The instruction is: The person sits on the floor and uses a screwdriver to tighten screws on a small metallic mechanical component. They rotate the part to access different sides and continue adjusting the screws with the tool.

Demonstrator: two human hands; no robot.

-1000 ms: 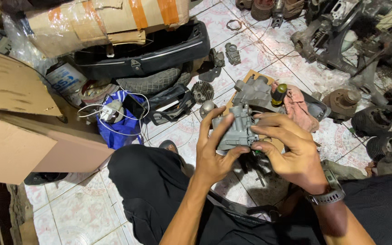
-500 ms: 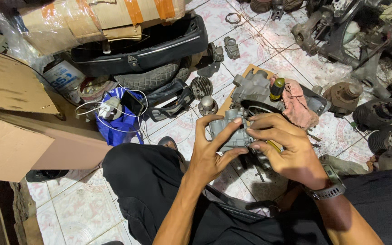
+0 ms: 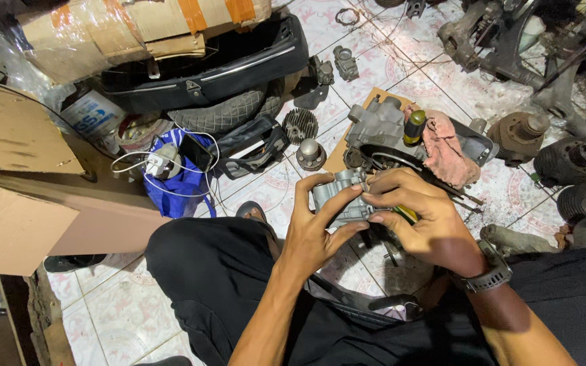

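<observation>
Your left hand (image 3: 317,227) and right hand (image 3: 418,217) both clasp the small grey metal engine part (image 3: 339,200) above your lap — work on it looks mid-way, while the larger engine casing (image 3: 381,129) waits on the floor

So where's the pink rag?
In the head view, the pink rag lies right of centre on the grey engine casing, beside the screwdriver handle, just beyond the right hand.

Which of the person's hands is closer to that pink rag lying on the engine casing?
Right. The right hand sits just below the pink rag; the left hand is farther off, across the small metal part both hold.
</observation>
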